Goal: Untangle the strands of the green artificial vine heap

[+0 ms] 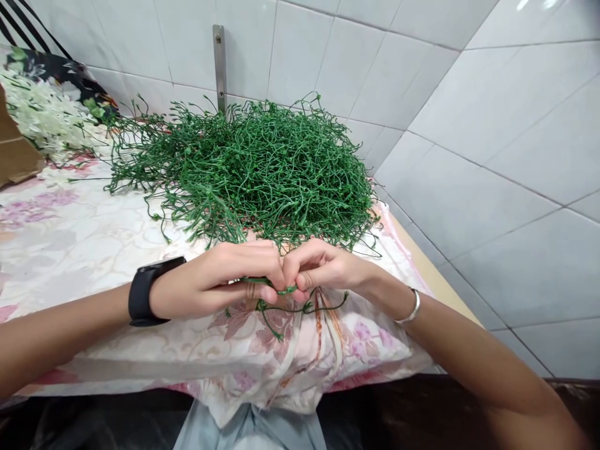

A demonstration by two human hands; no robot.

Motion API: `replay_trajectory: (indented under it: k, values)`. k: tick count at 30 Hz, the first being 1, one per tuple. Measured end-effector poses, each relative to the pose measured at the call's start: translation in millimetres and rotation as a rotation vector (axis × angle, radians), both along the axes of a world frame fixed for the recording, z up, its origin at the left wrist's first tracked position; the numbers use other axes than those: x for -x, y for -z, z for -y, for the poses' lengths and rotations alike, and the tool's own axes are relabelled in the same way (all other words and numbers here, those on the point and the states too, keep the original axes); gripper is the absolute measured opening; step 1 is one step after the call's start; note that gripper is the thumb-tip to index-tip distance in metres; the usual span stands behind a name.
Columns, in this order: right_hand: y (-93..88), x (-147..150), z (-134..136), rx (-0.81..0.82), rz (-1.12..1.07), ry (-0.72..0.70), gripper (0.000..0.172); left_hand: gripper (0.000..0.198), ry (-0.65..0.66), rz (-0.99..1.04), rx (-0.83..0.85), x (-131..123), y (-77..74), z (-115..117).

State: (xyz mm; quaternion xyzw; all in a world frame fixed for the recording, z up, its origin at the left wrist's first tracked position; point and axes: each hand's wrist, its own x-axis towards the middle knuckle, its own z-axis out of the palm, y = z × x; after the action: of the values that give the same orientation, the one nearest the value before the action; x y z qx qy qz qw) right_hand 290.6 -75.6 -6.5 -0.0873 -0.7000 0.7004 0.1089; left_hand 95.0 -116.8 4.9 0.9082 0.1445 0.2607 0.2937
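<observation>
Your left hand (220, 278) and right hand (323, 265) meet fingertip to fingertip, both pinched closed on a thin green plastic sprig (281, 300) dangling beneath them. Beyond, on the floral cloth (70, 231), lies a tangled, wiry pile of green stems (253, 169).

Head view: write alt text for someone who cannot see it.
The left hand and right hand pinch a thin green sprig between them over a floral cloth. Behind lies a tangled pile of green stems against a white tiled wall.

Floral-clothed table (70, 231) under a heap of green stems (253, 169), white flowers (42, 115)
</observation>
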Motion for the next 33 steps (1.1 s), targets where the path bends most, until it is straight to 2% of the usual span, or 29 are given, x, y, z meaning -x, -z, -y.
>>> replay_trajectory:
  k: [5, 16, 21, 28, 33]
  values:
    - [8.6, 3, 0, 0.105, -0.085, -0.034, 0.011, 0.011, 0.006, 0.023, 0.039, -1, 1.4, -2]
    - [16.8, 7, 5, 0.219, -0.109, -0.03, 0.017, 0.017, 0.045, 0.072, 0.113, 0, 1.5, -5]
    - [18.9, 9, 6, 0.225, -0.189, -0.072, 0.011, 0.015, 0.088, 0.09, 0.227, 0, -1.7, -3]
    - [19.9, 12, 8, 0.32, -0.258, -0.117, 0.01, 0.012, 0.09, 0.11, 0.236, 0, -6.8, 0]
    - [21.1, 10, 5, 0.293, -0.215, -0.135, 0.011, 0.013, 0.096, 0.119, 0.274, -1, -2.9, 0]
